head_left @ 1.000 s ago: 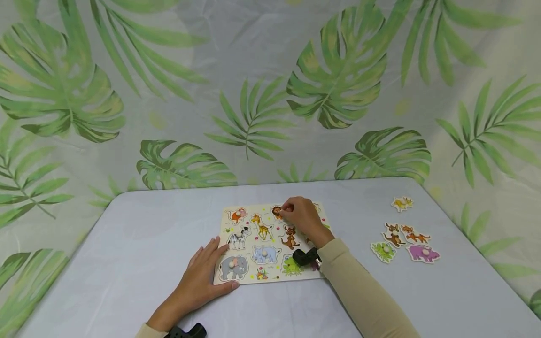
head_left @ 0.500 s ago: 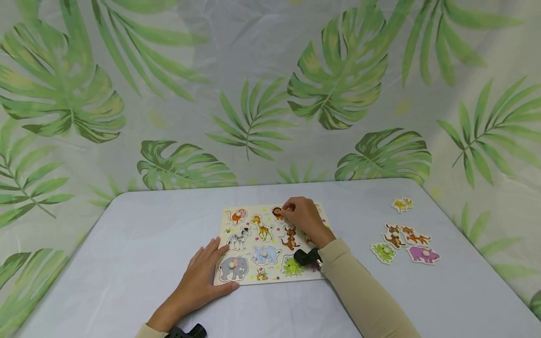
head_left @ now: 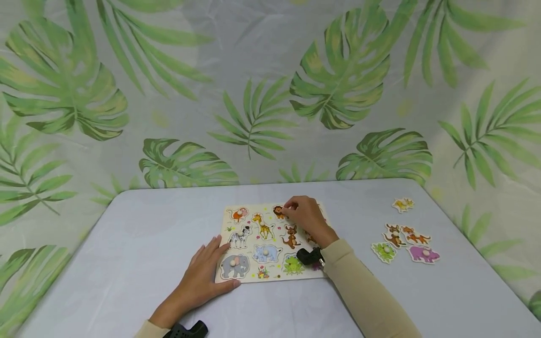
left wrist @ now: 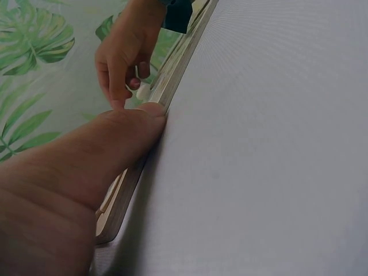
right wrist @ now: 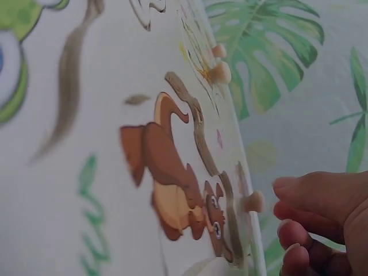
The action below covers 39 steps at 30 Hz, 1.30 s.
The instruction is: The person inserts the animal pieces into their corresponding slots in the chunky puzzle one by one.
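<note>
My left hand lies with spread fingers against the left edge of the animal puzzle board, thumb along the near edge; the thumb presses that edge in the left wrist view. At the board's far side, my right hand has thumb and index drawn together at the lion piece, its knob hidden behind the fingertips. In the right wrist view the curled fingers are beside a wooden knob, not touching it. Seated knobbed pieces include the elephant, rhino and giraffe.
Loose pieces lie to the right of the board: a yellow one farther back, then a kangaroo, an orange one, a frog and a purple hippo. A leaf-print cloth hangs behind the table.
The head view has shifted very slightly. Both hands stay at the same places on the board, and no piece has visibly moved.
</note>
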Available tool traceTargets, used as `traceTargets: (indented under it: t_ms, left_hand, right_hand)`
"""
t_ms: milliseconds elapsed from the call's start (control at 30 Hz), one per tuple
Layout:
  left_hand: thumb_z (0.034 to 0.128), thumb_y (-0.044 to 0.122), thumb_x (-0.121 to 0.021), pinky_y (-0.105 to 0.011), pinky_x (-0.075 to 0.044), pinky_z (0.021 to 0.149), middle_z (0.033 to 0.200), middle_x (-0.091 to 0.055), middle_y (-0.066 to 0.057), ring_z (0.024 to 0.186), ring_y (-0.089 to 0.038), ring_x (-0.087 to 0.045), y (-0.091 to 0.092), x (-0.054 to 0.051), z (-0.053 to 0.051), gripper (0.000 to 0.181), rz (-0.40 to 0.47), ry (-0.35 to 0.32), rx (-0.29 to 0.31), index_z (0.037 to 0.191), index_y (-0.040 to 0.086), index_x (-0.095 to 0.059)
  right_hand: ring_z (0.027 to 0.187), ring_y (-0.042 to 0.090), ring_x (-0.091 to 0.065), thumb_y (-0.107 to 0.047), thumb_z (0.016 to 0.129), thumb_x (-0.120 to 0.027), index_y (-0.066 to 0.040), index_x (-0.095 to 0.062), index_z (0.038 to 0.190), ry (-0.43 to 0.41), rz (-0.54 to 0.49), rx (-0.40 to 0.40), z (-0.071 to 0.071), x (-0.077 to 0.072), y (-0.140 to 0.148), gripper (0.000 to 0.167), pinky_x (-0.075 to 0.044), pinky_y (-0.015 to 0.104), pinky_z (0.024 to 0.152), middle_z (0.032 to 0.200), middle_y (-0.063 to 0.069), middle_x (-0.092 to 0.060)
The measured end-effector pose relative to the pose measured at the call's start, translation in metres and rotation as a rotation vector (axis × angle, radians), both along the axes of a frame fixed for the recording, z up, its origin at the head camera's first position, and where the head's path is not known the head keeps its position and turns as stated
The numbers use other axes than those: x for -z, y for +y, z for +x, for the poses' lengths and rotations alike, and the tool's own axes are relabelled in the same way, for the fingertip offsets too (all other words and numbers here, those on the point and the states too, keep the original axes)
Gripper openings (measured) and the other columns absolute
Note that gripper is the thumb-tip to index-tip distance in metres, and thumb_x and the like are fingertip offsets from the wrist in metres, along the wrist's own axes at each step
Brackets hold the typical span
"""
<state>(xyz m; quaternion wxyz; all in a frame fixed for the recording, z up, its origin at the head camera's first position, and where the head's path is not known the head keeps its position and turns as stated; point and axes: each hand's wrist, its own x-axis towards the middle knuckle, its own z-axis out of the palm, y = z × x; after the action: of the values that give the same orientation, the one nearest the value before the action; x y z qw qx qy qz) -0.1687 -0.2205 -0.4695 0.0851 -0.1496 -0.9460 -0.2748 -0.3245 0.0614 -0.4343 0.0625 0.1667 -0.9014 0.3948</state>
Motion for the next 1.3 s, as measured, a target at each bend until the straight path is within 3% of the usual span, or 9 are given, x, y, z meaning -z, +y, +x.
traceTargets:
  t_ms: [333, 800, 1300]
  left_hand:
    - [0.0717, 0.061, -0.074, -0.052, -0.014, 0.115, 0.155, -0.028, -0.016, 0.143, -0.035, -0.023, -0.002, -0.001, -0.001, 0.093, 0.019, 0.005, -0.016, 0.143, 0.008, -0.045]
    - [0.0719, 0.063, -0.072, -0.052, -0.013, 0.116, 0.156, -0.028, -0.016, 0.144, -0.032, -0.021, 0.0, 0.0, -0.002, 0.094, 0.003, -0.014, -0.008, 0.143, 0.009, -0.045]
    - [0.0709, 0.062, -0.074, -0.049, -0.013, 0.117, 0.155, -0.029, -0.017, 0.144, -0.032, -0.022, -0.001, 0.002, -0.001, 0.094, 0.019, 0.018, 0.011, 0.143, 0.008, -0.046]
  right_hand:
    - [0.069, 0.018, -0.053, -0.023, 0.089, -0.071, -0.01, -0.073, 0.093, 0.031, -0.034, -0.002, -0.003, -0.015, 0.007, 0.014, -0.045, 0.032, 0.057, 0.08, 0.003, -0.062]
    - [0.071, 0.019, -0.057, -0.024, 0.088, -0.072, -0.009, -0.074, 0.095, 0.048, -0.011, 0.024, 0.011, -0.033, 0.05, 0.017, -0.047, 0.031, 0.058, 0.082, 0.004, -0.065]
    - [0.073, 0.019, -0.057, -0.027, 0.087, -0.073, -0.01, -0.074, 0.097, 0.086, 0.029, 0.092, 0.028, -0.031, 0.094, 0.02, -0.046, 0.032, 0.059, 0.081, 0.003, -0.063]
